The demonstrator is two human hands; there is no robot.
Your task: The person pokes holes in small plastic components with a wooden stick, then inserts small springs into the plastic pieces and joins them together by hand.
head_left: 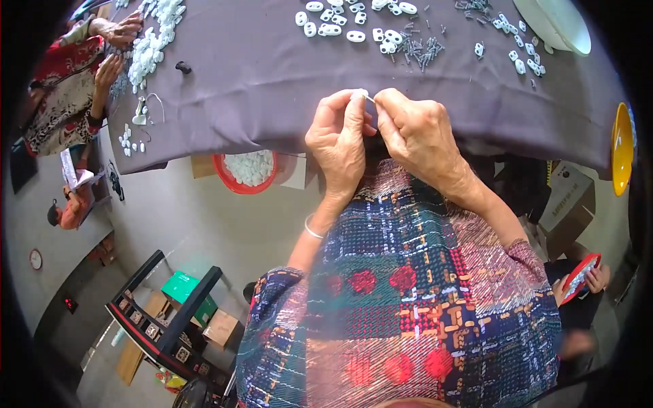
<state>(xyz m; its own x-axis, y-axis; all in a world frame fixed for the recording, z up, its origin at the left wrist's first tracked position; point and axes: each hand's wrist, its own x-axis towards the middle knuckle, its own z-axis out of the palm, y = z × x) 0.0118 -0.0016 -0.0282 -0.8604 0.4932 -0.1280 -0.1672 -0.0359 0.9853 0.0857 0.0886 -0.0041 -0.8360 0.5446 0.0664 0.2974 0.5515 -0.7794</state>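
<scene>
Over the near edge of the cloth-covered table, my left hand (pixel 340 139) and my right hand (pixel 423 139) meet, fingertips almost touching. My left thumb and fingers pinch a small white plastic piece (pixel 363 93), mostly covered by the fingertips. A thin, short pale pin (pixel 370 99) shows between it and my right fingertips, which are closed on its near end; its exact kind is too small to tell. Beyond my hands lie white oval plastic pieces with two holes (pixel 356 36) and a heap of small dark metal screws or pins (pixel 422 53).
A white bowl (pixel 578 34) stands at the far right near more white pieces. Below the table is a red basin of white pieces (pixel 221 173). A yellow bowl (pixel 620 149) is at the right edge. Another person's hands (pixel 109 71) work at a white pile on the left.
</scene>
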